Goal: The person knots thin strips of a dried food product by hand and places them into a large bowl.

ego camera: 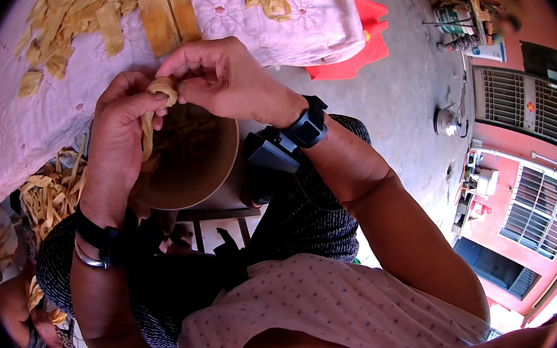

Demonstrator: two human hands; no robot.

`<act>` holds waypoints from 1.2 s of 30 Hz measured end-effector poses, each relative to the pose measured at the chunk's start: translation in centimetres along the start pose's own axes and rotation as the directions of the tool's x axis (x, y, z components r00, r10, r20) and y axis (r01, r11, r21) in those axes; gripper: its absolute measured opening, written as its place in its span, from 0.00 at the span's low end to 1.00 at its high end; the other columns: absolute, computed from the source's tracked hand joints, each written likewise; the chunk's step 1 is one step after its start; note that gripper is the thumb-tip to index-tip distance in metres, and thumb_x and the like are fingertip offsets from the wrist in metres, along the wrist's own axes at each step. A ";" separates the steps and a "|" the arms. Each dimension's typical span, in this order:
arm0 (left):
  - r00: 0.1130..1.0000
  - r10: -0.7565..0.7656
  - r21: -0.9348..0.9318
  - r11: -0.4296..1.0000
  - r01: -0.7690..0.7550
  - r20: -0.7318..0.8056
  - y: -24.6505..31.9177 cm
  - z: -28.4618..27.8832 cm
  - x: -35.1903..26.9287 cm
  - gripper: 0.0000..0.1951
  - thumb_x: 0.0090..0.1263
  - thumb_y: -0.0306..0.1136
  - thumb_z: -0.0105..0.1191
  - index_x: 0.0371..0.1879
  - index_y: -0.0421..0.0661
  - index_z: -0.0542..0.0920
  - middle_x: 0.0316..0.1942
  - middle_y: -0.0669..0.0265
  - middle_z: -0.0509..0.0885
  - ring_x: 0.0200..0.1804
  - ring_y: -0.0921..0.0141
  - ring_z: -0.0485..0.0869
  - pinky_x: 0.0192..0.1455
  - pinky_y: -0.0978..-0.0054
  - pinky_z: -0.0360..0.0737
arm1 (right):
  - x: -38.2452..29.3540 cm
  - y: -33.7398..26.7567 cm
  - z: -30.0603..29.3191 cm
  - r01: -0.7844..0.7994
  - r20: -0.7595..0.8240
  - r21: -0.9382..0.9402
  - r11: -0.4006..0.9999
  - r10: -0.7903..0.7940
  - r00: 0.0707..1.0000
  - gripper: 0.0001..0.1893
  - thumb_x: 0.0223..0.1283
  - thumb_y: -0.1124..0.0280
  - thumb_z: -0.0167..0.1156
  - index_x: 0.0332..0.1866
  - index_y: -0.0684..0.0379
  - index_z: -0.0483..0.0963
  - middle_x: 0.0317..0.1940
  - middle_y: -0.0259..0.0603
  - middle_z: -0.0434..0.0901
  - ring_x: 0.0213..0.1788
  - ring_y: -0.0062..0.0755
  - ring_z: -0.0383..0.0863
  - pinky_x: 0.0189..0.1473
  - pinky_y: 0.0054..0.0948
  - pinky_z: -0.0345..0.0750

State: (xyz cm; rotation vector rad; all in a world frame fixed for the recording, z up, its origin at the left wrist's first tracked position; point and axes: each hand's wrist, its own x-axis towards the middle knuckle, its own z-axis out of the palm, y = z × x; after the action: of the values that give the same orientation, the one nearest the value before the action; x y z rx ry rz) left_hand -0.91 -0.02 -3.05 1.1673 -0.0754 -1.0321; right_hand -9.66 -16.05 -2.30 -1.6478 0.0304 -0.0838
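Note:
Between the fingertips of both hands is a pale tan dried strip (163,88), curled into a small loop or knot. My left hand (122,114) pinches the loop from the side, and the strip's loose tail hangs below the fingers. My right hand (225,77) grips the loop's other side with thumb and forefinger. Beneath the hands stands a wide round bowl (213,183), its shadowed inside holding what look like more strips. A wooden board (153,19) with a dark lengthwise groove lies just beyond my hands on a pink quilted cloth (254,39).
Tan strips (64,23) lie in heaps on the cloth. A pile of long strips (49,198) sits by my left knee. Another person's arm (45,326) shows at lower left. A red sheet (368,37) hangs past the table corner. A metal pot (446,120) stands on the concrete floor.

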 end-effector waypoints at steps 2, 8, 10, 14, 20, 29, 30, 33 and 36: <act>0.999 0.014 -0.001 1.000 -0.014 -0.045 -0.1 0.4 -0.2 0.08 0.53 0.22 0.55 0.32 0.44 0.76 0.28 0.71 0.78 0.27 0.79 0.73 0.29 0.83 0.66 | -0.1 -0.5 0.2 0.013 0.031 -0.088 0.996 -0.010 0.999 0.16 0.51 0.87 0.52 0.47 0.66 0.70 0.34 0.37 0.80 0.34 0.17 0.77 0.34 0.16 0.73; 0.985 0.164 -0.003 0.986 -0.165 -0.060 -0.4 0.5 -0.3 0.07 0.55 0.22 0.57 0.33 0.43 0.78 0.28 0.71 0.80 0.28 0.81 0.73 0.30 0.85 0.65 | 0.0 -0.5 1.2 0.023 -0.112 -0.188 0.982 -0.045 0.993 0.16 0.48 0.86 0.53 0.45 0.65 0.66 0.30 0.41 0.79 0.32 0.23 0.78 0.32 0.21 0.74; 0.990 0.140 -0.061 0.988 -0.140 -0.008 -0.1 0.6 -0.4 0.07 0.56 0.22 0.56 0.34 0.42 0.79 0.29 0.70 0.81 0.30 0.81 0.74 0.32 0.85 0.66 | 0.3 0.3 1.3 0.136 -0.201 -0.192 0.972 -0.175 0.964 0.13 0.44 0.86 0.53 0.39 0.66 0.68 0.23 0.46 0.78 0.25 0.31 0.80 0.27 0.25 0.75; 0.993 0.112 -0.086 0.990 -0.107 0.048 0.1 1.2 -0.8 0.06 0.57 0.23 0.56 0.34 0.41 0.79 0.32 0.69 0.82 0.34 0.81 0.75 0.36 0.85 0.66 | 0.0 0.2 0.0 0.043 -0.141 -0.430 0.902 -0.115 0.983 0.06 0.50 0.83 0.56 0.35 0.65 0.72 0.25 0.41 0.79 0.28 0.19 0.78 0.29 0.20 0.73; 0.995 0.097 0.146 0.984 -0.099 0.018 0.1 0.7 0.1 0.06 0.57 0.25 0.57 0.32 0.40 0.80 0.29 0.70 0.80 0.32 0.80 0.74 0.36 0.84 0.67 | -0.5 -0.5 -0.2 0.168 0.053 -0.664 0.728 -0.179 0.982 0.04 0.53 0.74 0.61 0.30 0.63 0.75 0.18 0.46 0.73 0.19 0.35 0.74 0.22 0.28 0.69; 0.996 -0.031 0.149 0.989 0.018 0.079 2.1 1.4 -0.8 0.08 0.60 0.31 0.47 0.27 0.38 0.76 0.16 0.73 0.71 0.16 0.84 0.60 0.20 0.86 0.55 | -1.0 -3.0 -1.7 -0.116 -0.081 -0.013 0.993 0.115 0.990 0.10 0.60 0.73 0.55 0.26 0.66 0.76 0.13 0.33 0.71 0.18 0.19 0.70 0.22 0.21 0.69; 0.997 -0.006 0.119 0.993 -0.002 0.074 2.6 1.3 -1.2 0.08 0.60 0.31 0.47 0.26 0.38 0.75 0.15 0.74 0.70 0.15 0.84 0.58 0.20 0.86 0.53 | -1.1 -3.8 -2.4 -0.166 -0.111 0.052 0.985 0.171 0.979 0.11 0.61 0.72 0.55 0.25 0.66 0.76 0.13 0.30 0.71 0.19 0.15 0.69 0.22 0.19 0.68; 0.998 0.042 0.041 0.998 -0.044 0.055 3.1 0.7 -1.8 0.08 0.59 0.32 0.48 0.23 0.40 0.73 0.13 0.76 0.65 0.15 0.85 0.54 0.19 0.86 0.49 | -1.2 -4.4 -3.3 -0.151 -0.107 0.102 0.983 0.162 0.981 0.12 0.63 0.70 0.54 0.26 0.64 0.76 0.16 0.29 0.72 0.20 0.11 0.69 0.21 0.14 0.65; 0.998 0.043 -0.006 0.999 -0.043 0.042 3.0 0.6 -1.7 0.08 0.59 0.32 0.48 0.22 0.41 0.72 0.13 0.77 0.64 0.15 0.85 0.54 0.19 0.85 0.49 | -1.0 -3.4 -3.6 -0.077 -0.021 0.030 0.997 0.077 0.997 0.10 0.63 0.68 0.55 0.31 0.64 0.75 0.21 0.31 0.74 0.23 0.13 0.70 0.24 0.15 0.68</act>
State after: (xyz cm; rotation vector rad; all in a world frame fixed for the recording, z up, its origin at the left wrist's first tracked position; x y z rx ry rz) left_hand -0.31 0.79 0.24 1.1346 -0.1309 -1.0187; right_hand -11.05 -19.26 1.33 -1.6150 0.1089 -0.0434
